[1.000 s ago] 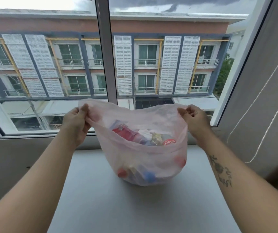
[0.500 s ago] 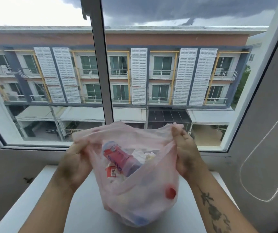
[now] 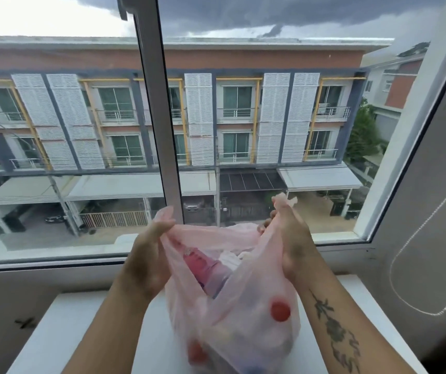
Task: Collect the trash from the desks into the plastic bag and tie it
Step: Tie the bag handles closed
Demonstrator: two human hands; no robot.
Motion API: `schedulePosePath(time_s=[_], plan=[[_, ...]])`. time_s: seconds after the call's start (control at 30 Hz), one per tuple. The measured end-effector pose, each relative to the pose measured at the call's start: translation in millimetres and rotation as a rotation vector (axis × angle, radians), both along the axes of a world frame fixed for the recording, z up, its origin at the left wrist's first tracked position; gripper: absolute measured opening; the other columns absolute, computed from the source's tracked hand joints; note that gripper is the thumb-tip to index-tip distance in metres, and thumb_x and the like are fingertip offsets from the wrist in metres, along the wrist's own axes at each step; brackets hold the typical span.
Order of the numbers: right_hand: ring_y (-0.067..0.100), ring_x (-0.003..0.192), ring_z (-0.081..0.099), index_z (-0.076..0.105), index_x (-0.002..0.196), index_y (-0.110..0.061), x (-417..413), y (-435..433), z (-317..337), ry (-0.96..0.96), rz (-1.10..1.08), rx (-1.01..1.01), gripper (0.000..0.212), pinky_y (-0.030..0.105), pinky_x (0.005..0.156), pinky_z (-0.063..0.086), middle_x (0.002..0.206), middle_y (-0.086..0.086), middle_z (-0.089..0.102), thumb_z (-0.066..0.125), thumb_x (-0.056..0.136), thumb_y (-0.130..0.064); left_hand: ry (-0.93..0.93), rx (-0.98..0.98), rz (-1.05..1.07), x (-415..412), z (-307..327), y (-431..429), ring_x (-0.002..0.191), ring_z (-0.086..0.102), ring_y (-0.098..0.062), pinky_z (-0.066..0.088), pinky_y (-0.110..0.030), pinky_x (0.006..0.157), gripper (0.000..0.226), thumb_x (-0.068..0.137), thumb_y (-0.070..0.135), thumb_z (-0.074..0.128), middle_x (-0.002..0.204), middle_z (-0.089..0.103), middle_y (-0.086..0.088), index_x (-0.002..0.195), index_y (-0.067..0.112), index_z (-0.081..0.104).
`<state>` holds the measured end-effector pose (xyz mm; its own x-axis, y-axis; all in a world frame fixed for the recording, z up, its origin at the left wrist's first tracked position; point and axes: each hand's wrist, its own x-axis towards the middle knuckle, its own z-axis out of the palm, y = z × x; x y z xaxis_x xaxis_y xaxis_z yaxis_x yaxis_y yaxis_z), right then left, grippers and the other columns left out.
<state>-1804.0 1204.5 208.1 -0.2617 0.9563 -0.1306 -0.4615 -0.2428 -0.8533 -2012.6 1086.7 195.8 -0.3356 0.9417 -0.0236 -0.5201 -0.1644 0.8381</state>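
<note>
Big window (image 3: pixel 216 130) fills most of the frame, with a thick white mullion (image 3: pixel 159 117) running down just left of centre and a row of townhouses (image 3: pixel 243 117) with white louvred panels across the street under dark clouds. At the right edge a beaded blind cord (image 3: pixel 410 265) loops down against the grey wall. Down at the bottom is a white desk (image 3: pixel 81 333), pushed up against the wall below the sill.

Lower centre, the plastic bag (image 3: pixel 243 306) is thin, pinkish and see-through, and it hangs over the desk; whether its bottom touches the surface can't be told. The left hand (image 3: pixel 146 263) pinches the bag's left top edge, fingers closed on the film. The right hand (image 3: pixel 292 238) grips the right top edge bunched up, a bit of plastic sticking out above the fingers. That forearm has a dark floral tattoo (image 3: pixel 335 336).

Inside the bag there's a pink-labelled bottle (image 3: pixel 203 263) lying at a slant, some crumpled white stuff behind it, and a red cap (image 3: pixel 280 311) pressed against the near side. The film blurs everything, so no brand or writing is readable.
</note>
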Motion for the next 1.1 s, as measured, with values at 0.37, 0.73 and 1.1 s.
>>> schedulePosePath(time_s=[0.37,0.73,1.1], plan=[[0.011,0.034,0.041,0.051,0.079,-0.02,2,1,-12,0.023,-0.204,0.133,0.028,0.028,0.042,0.048,0.054,0.002,0.036,0.039,0.103,-0.03,0.078,-0.125,0.297,-15,-24,18,0.081,0.071,-0.03,0.06,-0.044,0.067,0.048,0.084,0.056,0.057,0.092,0.075,-0.015,0.093,0.01,0.069],[0.015,0.057,0.064,0.067,0.099,-0.018,19,12,-13,-0.155,-0.047,0.16,0.014,0.026,0.047,0.05,0.065,-0.001,0.062,0.058,0.095,-0.028,0.041,-0.045,-0.123,-30,-23,2,0.113,0.063,-0.03,0.053,-0.049,0.092,0.035,0.091,0.015,0.054,0.13,0.062,-0.014,0.124,0.015,0.063],[0.008,0.072,0.062,0.061,0.09,-0.027,31,27,-15,-0.124,-0.424,0.027,0.031,0.024,0.064,0.053,0.08,-0.005,0.063,0.043,0.097,-0.05,-0.089,0.046,0.035,-42,-34,7,0.083,0.072,-0.024,0.057,-0.054,0.077,0.034,0.091,0.033,0.053,0.095,0.073,-0.016,0.102,0.011,0.076]])
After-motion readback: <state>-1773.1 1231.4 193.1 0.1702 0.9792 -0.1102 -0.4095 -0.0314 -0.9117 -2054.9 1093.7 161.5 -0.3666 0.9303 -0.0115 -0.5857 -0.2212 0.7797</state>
